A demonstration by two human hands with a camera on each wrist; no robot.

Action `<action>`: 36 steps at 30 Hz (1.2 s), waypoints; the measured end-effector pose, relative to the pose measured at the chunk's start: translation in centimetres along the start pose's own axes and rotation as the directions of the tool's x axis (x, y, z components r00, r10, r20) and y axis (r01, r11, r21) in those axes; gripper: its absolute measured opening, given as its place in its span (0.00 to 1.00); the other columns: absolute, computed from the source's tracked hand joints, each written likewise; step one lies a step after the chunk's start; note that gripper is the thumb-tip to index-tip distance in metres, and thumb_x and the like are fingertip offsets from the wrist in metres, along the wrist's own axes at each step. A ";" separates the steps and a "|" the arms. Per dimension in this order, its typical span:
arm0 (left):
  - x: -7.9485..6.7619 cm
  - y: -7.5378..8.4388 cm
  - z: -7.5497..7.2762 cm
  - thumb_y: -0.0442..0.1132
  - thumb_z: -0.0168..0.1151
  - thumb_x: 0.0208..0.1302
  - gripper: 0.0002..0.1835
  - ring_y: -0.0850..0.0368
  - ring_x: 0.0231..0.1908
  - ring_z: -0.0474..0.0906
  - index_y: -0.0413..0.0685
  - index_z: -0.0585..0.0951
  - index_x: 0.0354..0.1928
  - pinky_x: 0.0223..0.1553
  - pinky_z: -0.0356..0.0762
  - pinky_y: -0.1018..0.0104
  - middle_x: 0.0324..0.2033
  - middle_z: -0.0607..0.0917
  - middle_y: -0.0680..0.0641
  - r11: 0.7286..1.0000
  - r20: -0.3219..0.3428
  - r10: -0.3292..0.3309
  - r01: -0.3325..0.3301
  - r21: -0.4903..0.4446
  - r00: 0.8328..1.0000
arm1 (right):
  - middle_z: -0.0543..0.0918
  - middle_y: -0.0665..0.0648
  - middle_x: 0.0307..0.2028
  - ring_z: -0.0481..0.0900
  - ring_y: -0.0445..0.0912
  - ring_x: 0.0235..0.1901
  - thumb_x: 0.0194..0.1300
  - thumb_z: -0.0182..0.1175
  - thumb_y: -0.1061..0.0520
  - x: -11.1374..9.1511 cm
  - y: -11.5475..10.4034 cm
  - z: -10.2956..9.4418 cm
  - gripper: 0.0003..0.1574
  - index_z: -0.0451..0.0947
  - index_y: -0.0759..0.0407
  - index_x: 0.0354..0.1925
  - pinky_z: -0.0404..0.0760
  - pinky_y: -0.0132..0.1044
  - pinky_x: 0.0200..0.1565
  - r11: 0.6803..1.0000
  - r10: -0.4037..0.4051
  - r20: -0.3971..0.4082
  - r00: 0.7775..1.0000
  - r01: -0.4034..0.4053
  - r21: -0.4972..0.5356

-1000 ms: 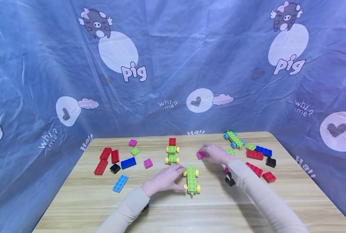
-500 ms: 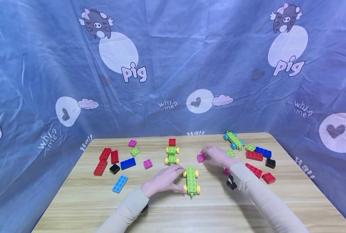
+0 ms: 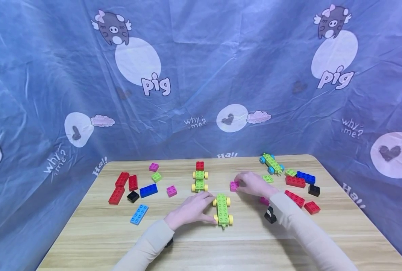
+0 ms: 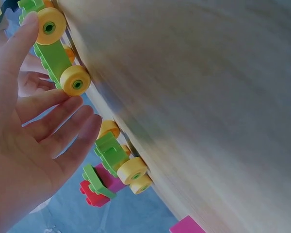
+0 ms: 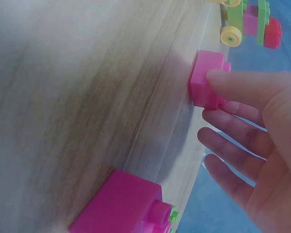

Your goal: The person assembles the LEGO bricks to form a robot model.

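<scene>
While touching yellow wheels of a long green car base with the left hand, pinches a pink brick with the right hand in the head view. Has the base standing on the wooden surface, with the pink brick near it, beyond its far right corner. Has a second green car just beyond and a blue-wheeled car at far right.

In the left wrist view, holds the left hand wide, with thumb against one wheel and index fingertip at another. Shows a stack of pink, green and red pieces on the second green car.

In the right wrist view, grips the pink brick between thumb and index finger. Cannot tell about contact between brick and surface. Has another pink brick in the foreground.
</scene>
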State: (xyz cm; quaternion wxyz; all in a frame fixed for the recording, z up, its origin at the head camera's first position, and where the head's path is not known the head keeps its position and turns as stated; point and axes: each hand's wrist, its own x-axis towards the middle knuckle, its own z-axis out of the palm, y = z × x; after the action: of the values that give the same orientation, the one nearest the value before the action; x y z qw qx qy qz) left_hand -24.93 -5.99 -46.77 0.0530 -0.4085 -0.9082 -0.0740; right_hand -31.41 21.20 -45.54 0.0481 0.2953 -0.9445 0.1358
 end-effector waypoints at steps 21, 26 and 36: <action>0.1 0.0 -0.2 0.69 0.60 0.49 0.46 0.57 0.58 0.72 0.45 0.69 0.63 0.59 0.74 0.62 0.58 0.75 0.49 0.999 0.053 -0.014 0.016 -0.033 0.998 | 0.85 0.51 0.41 0.83 0.47 0.43 0.55 0.66 0.51 -2.3 -1.7 -0.9 0.17 0.79 0.52 0.44 0.82 0.43 0.48 0.997 0.033 -0.007 0.999 -0.032 0.076; 0.0 0.0 -0.3 0.68 0.61 0.49 0.45 0.57 0.58 0.72 0.46 0.69 0.64 0.59 0.74 0.62 0.58 0.75 0.49 0.999 0.059 -0.016 0.019 -0.042 0.998 | 0.85 0.50 0.41 0.83 0.47 0.42 0.56 0.65 0.50 -2.7 -2.4 -1.1 0.16 0.79 0.52 0.44 0.82 0.41 0.46 0.997 0.006 -0.030 1.000 -0.004 0.078; 0.0 0.1 -0.5 0.67 0.61 0.50 0.45 0.56 0.59 0.71 0.45 0.68 0.64 0.60 0.73 0.62 0.59 0.74 0.49 0.997 0.073 -0.029 0.034 -0.066 0.997 | 0.85 0.49 0.41 0.83 0.42 0.42 0.56 0.65 0.47 -3.0 -3.6 -1.5 0.19 0.79 0.52 0.45 0.82 0.39 0.46 0.996 -0.054 -0.074 0.996 0.059 0.065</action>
State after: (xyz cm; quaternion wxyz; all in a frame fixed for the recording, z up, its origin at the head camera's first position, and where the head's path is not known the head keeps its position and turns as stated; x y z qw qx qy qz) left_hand -24.87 -5.99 -46.26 0.0052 -0.3982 -0.9128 -0.0906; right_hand -26.83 20.44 -43.76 0.0758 0.3181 -0.9284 0.1765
